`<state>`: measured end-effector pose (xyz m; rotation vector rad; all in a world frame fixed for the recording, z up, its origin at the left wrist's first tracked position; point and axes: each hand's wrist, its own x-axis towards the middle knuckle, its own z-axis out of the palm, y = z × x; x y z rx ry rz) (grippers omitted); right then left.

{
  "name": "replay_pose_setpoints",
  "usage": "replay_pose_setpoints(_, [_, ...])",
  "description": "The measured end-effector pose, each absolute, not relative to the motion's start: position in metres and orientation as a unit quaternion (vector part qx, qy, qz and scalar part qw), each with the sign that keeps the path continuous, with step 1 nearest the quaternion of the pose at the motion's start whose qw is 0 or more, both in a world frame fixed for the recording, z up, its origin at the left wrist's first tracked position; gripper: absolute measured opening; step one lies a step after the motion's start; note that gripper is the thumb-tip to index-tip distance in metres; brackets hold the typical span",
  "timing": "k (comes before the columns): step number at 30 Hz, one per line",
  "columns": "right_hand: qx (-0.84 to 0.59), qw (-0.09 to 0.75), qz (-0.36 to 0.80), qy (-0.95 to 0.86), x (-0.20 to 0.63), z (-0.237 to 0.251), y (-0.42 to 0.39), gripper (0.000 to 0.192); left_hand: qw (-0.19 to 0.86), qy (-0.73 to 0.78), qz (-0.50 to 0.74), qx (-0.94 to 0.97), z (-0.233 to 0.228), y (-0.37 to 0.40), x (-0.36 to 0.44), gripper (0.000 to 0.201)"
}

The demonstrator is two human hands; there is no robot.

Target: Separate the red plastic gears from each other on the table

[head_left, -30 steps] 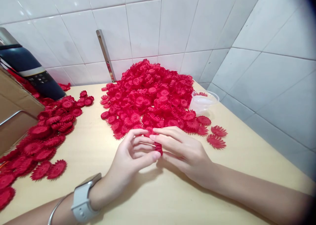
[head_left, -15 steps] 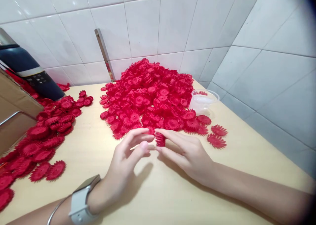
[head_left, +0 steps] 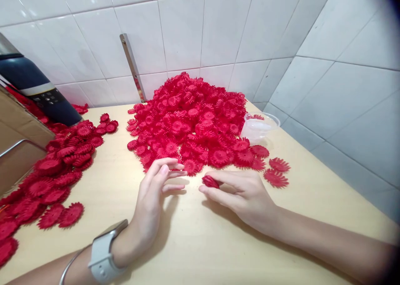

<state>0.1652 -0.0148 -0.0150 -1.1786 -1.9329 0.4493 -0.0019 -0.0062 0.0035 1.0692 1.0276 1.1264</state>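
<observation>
Item: small stack of red toothed plastic discs (head_left: 210, 181), pinched edge-on between thumb and fingers of the right hand (head_left: 242, 195); grip clamped on the stack, low over the near-centre of the desk (head_left: 200, 251), just short of the big pile.

Item: left hand (head_left: 153, 201), fingers spread and curled, grip apart and holding nothing. Fingertips hover just beside the near edge of the main heap, close to a loose disc there. Wrist carries a pale watch (head_left: 103, 253) and a thin bangle.

Item: main heap of red discs (head_left: 190, 118), mounded against the far tiled wall (head_left: 218, 31), centre of the desk; loose supply, lying any way up. A few strays (head_left: 276, 172) lie flat to the right of it.

Item: second spread of red discs (head_left: 56, 168), left side, several in short nested stacks, kept well apart from the heap, likely the sorted lot.

Item: clear plastic tub (head_left: 259, 126), far right, touching the heap's edge.

Item: dark blue appliance (head_left: 34, 93) and cardboard box (head_left: 18, 143), far left.

Item: metal strip (head_left: 133, 66) leaning on the wall behind the heap.
</observation>
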Motion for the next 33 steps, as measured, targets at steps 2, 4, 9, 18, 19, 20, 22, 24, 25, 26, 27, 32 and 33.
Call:
replay_pose_setpoints(2, [-0.465,0.413,0.192,-0.759,0.1651,-0.0149,-0.0136,0.018,0.597,0.44,0.482,0.466,0.0032,-0.0057,-0.0016,0.024])
replay_pose_setpoints(4, [-0.452,0.422,0.222,-0.754,0.1658,-0.0153,-0.0119,0.019,0.593,0.441,0.483,0.47,0.0029,-0.0051,-0.0013,0.024])
replay_pose_setpoints(9, [-0.453,0.43,0.306,-0.718,0.1688,-0.0167,-0.0096,0.016,0.596,0.438,0.489,0.463,0.0022,-0.005,-0.0018,0.024])
replay_pose_setpoints(18, [-0.462,0.429,0.314,-0.71,0.1668,-0.0134,-0.0105,0.023,0.599,0.434,0.487,0.464,0.0015,-0.0042,-0.004,0.022])
replay_pose_setpoints(19, [-0.453,0.434,0.327,-0.706,0.1669,-0.0142,-0.0102,0.03,0.6,0.434,0.486,0.465,0.0016,-0.004,-0.0038,0.022])
replay_pose_setpoints(20, [-0.447,0.435,0.342,-0.703,0.1671,-0.0151,-0.0099,0.036,0.6,0.434,0.484,0.466,0.0018,-0.0039,-0.0036,0.022])
replay_pose_setpoints(22, [-0.436,0.435,0.364,-0.699,0.1675,-0.0173,-0.0095,0.038,0.601,0.434,0.482,0.468,0.002,-0.0039,-0.0031,0.022])
replay_pose_setpoints(24, [-0.43,0.439,0.378,-0.692,0.1678,-0.0186,-0.0091,0.037,0.603,0.433,0.478,0.469,0.0023,-0.0041,-0.0026,0.022])
replay_pose_setpoints(25, [-0.427,0.444,0.387,-0.686,0.1678,-0.0187,-0.0088,0.037,0.605,0.433,0.476,0.469,0.0024,-0.0042,-0.0025,0.022])
replay_pose_setpoints(26, [-0.425,0.45,0.399,-0.676,0.1678,-0.0185,-0.0084,0.037,0.606,0.432,0.475,0.47,0.0024,-0.0043,-0.0024,0.022])
replay_pose_setpoints(27, [-0.422,0.456,0.415,-0.665,0.1676,-0.018,-0.008,0.035,0.607,0.43,0.474,0.471,0.0025,-0.0044,-0.0023,0.022])
replay_pose_setpoints(32, [-0.438,0.47,0.445,-0.624,0.166,-0.015,-0.0058,0.017,0.61,0.432,0.47,0.47,0.0024,-0.0049,-0.0029,0.022])
replay_pose_setpoints(33, [-0.443,0.476,0.441,-0.619,0.1657,-0.0148,-0.0055,0.02,0.61,0.433,0.469,0.469,0.002,-0.005,-0.0031,0.022])
